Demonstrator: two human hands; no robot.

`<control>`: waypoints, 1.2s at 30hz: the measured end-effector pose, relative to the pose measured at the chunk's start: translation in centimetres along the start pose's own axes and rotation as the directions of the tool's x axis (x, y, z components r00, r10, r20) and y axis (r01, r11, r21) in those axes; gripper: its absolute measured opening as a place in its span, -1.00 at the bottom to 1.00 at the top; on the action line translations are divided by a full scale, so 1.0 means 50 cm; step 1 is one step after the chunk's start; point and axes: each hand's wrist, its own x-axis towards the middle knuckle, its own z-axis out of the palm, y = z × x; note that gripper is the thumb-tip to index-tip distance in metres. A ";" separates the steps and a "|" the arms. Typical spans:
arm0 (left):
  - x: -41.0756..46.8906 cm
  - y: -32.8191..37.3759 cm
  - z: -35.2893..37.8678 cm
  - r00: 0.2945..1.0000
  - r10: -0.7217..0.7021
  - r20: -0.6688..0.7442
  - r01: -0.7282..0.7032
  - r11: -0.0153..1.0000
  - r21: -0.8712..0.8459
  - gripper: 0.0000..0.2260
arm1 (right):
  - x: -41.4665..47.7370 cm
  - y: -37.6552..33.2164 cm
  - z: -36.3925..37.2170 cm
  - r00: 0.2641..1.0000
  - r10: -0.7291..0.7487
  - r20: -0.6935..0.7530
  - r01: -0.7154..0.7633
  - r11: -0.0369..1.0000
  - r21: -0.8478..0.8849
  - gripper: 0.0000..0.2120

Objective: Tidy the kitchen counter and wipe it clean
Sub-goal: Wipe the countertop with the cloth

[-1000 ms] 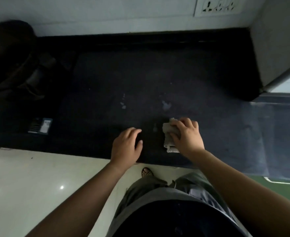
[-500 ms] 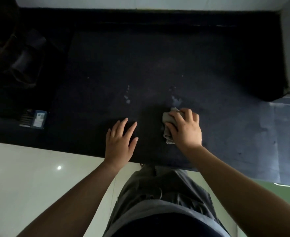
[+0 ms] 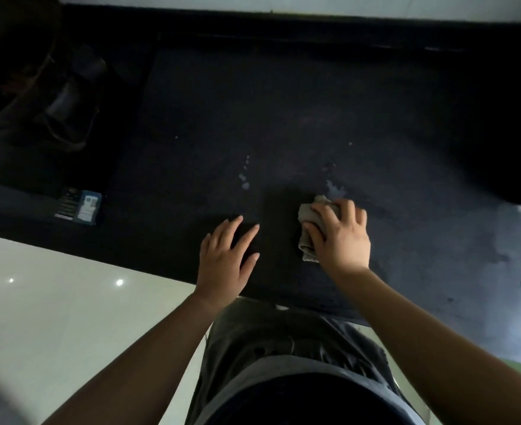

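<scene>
The right hand (image 3: pixel 340 240) holds a crumpled grey cloth (image 3: pixel 305 223) down on the dark counter (image 3: pixel 283 96), near its front edge. The fingers (image 3: pixel 349 210) are bent over the top of the cloth and the thumb lies along its left side, so the hand grips it as it presses. Most of the cloth is hidden under the palm, and only its left part and a far corner stick out. Just beyond that corner lies a pale wet smear (image 3: pixel 335 188), and a string of smaller drops (image 3: pixel 244 180) lies to its left. The left hand (image 3: pixel 224 260) rests flat on the counter beside the cloth, apart from it, with its fingers straight and spread and nothing in it. Far to the left, near the front edge, lies a small blue and black packet (image 3: pixel 79 206). Behind the packet, in the dark rear corner, stand things too dim to tell. The pale floor (image 3: pixel 69 317) shows below the counter edge.
</scene>
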 end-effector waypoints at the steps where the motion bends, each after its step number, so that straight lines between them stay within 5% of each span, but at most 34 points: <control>1: 0.002 -0.003 -0.003 1.000 0.008 0.005 -0.008 1.000 -0.003 -0.57 | -0.002 -0.015 0.006 1.000 -0.021 0.013 0.021 1.000 -0.002 -0.69; 7: 0.036 -0.044 -0.034 0.997 0.079 -0.015 -0.080 0.989 -0.120 -0.56 | -0.041 -0.012 0.022 0.991 -0.132 0.003 0.132 0.991 0.034 -0.72; 15: 0.186 -0.228 -0.154 0.978 0.205 0.031 -0.206 0.976 0.064 -0.54 | 0.056 -0.115 0.078 0.964 0.217 -0.150 -0.227 0.973 -0.048 -0.69; 19: 0.206 -0.319 -0.151 0.990 0.142 0.003 -0.141 0.984 0.113 -0.55 | 0.158 -0.217 0.127 0.936 0.305 -0.176 -0.312 0.950 -0.015 -0.68; 26: 0.222 -0.427 -0.137 0.988 0.152 -0.028 -0.148 0.982 0.113 -0.51 | 0.122 -0.261 0.175 0.978 0.085 -0.189 -0.097 0.994 -0.059 -0.72; 33: 0.221 -0.457 -0.120 0.982 0.174 -0.070 -0.171 0.984 0.049 -0.52 | 0.236 -0.305 0.186 0.904 0.322 -0.281 -0.339 0.941 -0.012 -0.72; 36: 0.223 -0.459 -0.120 0.981 0.180 -0.076 -0.177 0.983 0.050 -0.52 | 0.264 -0.361 0.209 0.951 0.217 -0.218 -0.232 0.972 -0.045 -0.73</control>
